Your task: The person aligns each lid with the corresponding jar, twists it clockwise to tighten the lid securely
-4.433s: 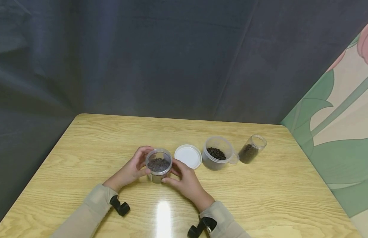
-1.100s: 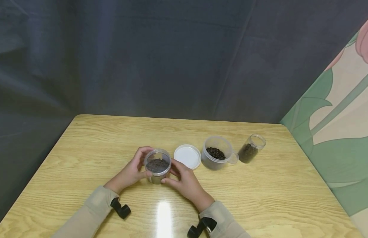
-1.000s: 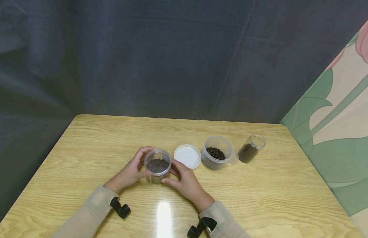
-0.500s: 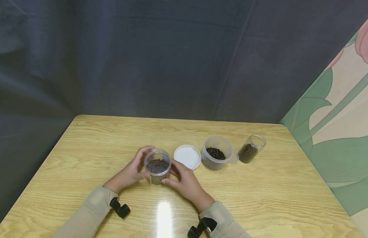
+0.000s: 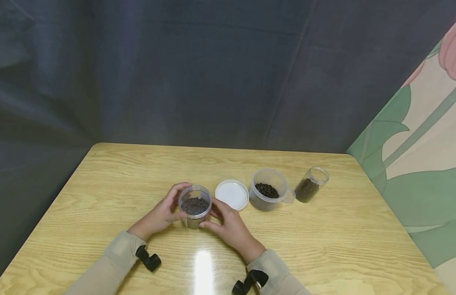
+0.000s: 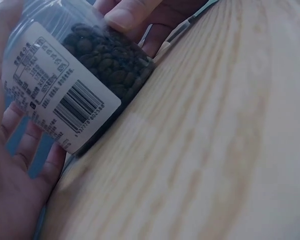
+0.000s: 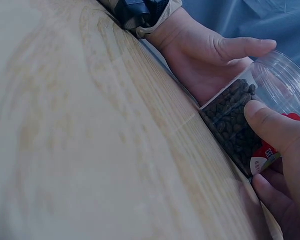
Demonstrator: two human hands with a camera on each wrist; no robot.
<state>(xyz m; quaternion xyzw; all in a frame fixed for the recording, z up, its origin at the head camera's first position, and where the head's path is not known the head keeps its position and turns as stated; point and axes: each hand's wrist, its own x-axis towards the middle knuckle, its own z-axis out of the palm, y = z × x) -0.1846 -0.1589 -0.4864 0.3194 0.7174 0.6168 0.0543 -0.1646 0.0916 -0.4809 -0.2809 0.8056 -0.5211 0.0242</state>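
Observation:
Between both hands a clear plastic jar (image 5: 194, 207) of dark coffee beans stands upright on the table, its top uncovered. The left hand (image 5: 161, 212) grips its left side, thumb near the rim. From the right, the right hand (image 5: 229, 227) holds it with the thumb low on the wall. A white label with a barcode (image 6: 80, 107) shows on the jar in the left wrist view; a red label (image 7: 264, 152) shows in the right wrist view. Just right of the jar lies a round white lid (image 5: 232, 195).
A translucent plastic cup with a handle (image 5: 263, 203), partly filled with dark beans, stands right of the lid. Beyond it is a taller clear jar (image 5: 307, 189) with beans. The wooden table (image 5: 324, 246) meets a dark curtain (image 5: 213, 82) behind.
Almost nothing moves. The hands and the jar they hold sit slightly further left than in the earliest frame, and the whole scene has shifted a little with the head.

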